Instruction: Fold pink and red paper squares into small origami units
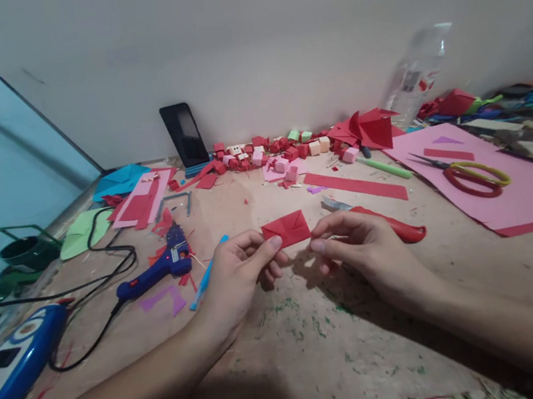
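Observation:
A small folded red paper (287, 228) with crease lines is held up above the middle of the wooden table. My left hand (248, 259) pinches its left end, thumb on top and fingers curled beneath. At its right edge, the thumb and fingers of my right hand (354, 243) are closed on the corner. Just behind my right hand lies a red-handled knife (405, 225), its handle partly covered by that hand. A blue pen-like stick (203, 287) rests beside my left wrist. Green scraps (296, 319) are scattered below the hands.
A blue glue gun (165, 263) with a black cord lies left. Several small paper cubes (279, 153) line the wall near a leaning phone (184, 135). Scissors (475, 176) rest on pink paper (454, 203) at right. A red strip (355, 187) and plastic bottle (421, 74) stand farther back.

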Available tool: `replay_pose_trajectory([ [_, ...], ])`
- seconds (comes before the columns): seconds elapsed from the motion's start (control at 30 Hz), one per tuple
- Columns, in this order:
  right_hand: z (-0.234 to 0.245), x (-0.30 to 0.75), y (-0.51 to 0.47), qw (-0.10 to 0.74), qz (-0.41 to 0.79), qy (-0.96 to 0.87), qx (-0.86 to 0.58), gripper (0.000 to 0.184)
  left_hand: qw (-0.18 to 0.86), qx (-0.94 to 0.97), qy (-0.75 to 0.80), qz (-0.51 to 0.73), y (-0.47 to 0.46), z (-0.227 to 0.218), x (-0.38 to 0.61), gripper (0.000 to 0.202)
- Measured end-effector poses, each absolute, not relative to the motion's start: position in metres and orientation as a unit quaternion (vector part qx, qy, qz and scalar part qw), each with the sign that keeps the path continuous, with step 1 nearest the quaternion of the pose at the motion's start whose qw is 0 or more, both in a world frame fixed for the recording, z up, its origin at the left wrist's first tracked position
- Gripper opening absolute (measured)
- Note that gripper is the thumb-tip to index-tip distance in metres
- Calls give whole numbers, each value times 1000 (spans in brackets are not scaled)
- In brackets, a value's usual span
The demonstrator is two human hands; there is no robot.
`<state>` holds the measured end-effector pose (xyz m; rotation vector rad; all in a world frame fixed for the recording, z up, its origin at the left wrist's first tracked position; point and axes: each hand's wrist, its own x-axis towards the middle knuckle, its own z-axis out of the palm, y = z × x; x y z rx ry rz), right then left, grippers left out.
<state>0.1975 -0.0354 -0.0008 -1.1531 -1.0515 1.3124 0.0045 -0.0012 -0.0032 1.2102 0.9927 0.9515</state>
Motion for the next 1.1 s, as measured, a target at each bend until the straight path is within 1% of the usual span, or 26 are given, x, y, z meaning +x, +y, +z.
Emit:
replay_pose_trajectory([
  [0.13, -1, 198, -37, 520, 537, -455, -484, 27, 597, 542, 433, 404, -1, -4, 4, 27],
  [0.43, 4, 196, -37, 510, 569, -437, -474, 31, 571, 565, 446, 394, -4, 1, 5, 26],
  [0.57, 2, 196, -37, 500, 558, -447, -489, 28, 575, 564, 445, 392, -5, 1, 6, 25],
  [0.7, -1, 196, -37, 507, 552, -444, -491, 27, 574, 572, 443, 385, -7, 0, 6, 26],
  [0.83, 0, 197, -38, 521, 534, -438, -502, 27, 563, 581, 443, 386, -7, 2, 6, 28],
  [0.97, 0, 198, -38, 509, 527, -460, -501, 26, 541, 601, 443, 386, -5, 5, 4, 27],
  [1.03, -1, 198, -38, 515, 537, -454, -491, 28, 529, 608, 447, 387, -5, 6, 4, 28],
  [1.1, -1, 198, -37, 525, 556, -433, -478, 34, 526, 612, 448, 385, -6, 5, 4, 27],
])
